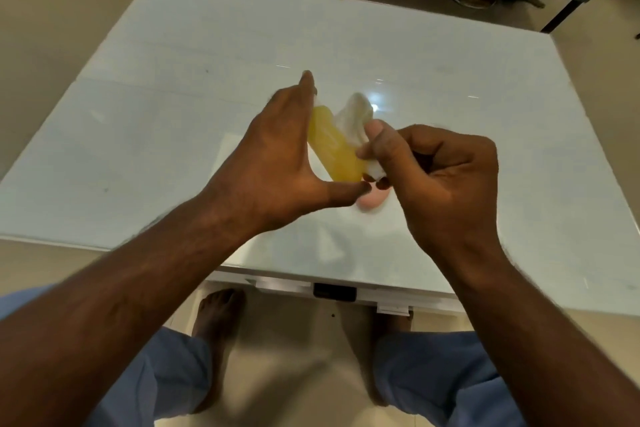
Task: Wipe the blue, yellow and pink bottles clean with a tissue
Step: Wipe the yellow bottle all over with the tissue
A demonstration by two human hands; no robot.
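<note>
Left hand (277,149) is gripping the yellow bottle (334,146), slanting far-left to near-right; right hand (440,177) is pinching tissue (353,118) against it. Contents possibly yellow liquid.

Pale glossy white table (173,107), a pink bottle (372,202) lying on it near the front edge.

My arms are bare from the near edge of the view right out to my left hand (277,163) and my right hand (446,180), with no sleeves, watch or rings on them. My fingernails are cut short. I wear loose light blue trousers (433,378), and my feet (218,315) are bare, without shoes or socks.
</note>
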